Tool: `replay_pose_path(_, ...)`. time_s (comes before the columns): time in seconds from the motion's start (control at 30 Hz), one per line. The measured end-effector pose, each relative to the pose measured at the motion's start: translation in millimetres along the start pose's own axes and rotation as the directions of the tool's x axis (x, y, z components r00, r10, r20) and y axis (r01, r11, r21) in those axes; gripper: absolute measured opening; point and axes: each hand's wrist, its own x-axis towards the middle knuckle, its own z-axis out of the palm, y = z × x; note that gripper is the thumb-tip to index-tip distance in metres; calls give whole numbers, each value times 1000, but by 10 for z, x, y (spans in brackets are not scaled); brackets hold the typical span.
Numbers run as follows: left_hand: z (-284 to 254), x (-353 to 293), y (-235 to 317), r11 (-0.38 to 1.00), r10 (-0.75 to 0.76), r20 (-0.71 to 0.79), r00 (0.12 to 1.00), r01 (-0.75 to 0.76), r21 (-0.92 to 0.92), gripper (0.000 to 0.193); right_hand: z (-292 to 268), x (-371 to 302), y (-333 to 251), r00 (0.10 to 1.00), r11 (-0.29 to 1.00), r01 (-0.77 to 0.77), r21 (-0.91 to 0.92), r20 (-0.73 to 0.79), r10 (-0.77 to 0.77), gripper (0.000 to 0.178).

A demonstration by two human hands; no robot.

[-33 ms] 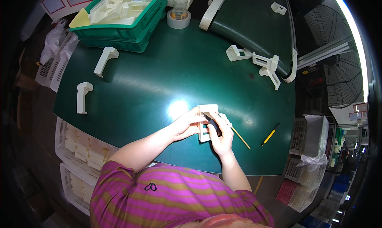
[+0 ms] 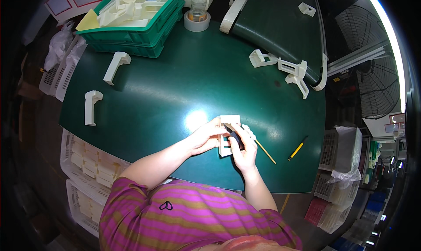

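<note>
My left hand grips a white plastic part, a box-like frame with an opening, at its left side over the near middle of the green table. In my right hand is a black knife-like tool, its narrow end at the part's opening; the fingers hide much of it. Just right of that hand, a thin wooden stick lies slanted, a whitish bumpy piece at its upper end. Farther right rests a yellow pen-like tool with a dark tip.
Two white plastic parts lie at the left. Stacked green trays hold more. A tape roll bears a clear cup. More white parts lie by the conveyor. White baskets stand beside the table.
</note>
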Motion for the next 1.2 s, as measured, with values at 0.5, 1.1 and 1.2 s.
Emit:
replay_pose_path(0.5, 9, -8, 7, 997, 31, 35, 999, -33, 64, 43, 13, -13, 12, 1000, 1000, 17, -17, -5, -17, 37)
replay_pose_path(1.1, -18, -2, -4, 999, 23, 41, 999, -25, 42, 43, 10, -4, 7, 999, 997, 46, -59, -11, -47, 36)
replay_pose_path(1.2, -53, 9, -23, 999, 37, 67, 997, -39, 37, 43, 17, -13, 6, 1000, 1000, 12, -16, -12, -12, 36)
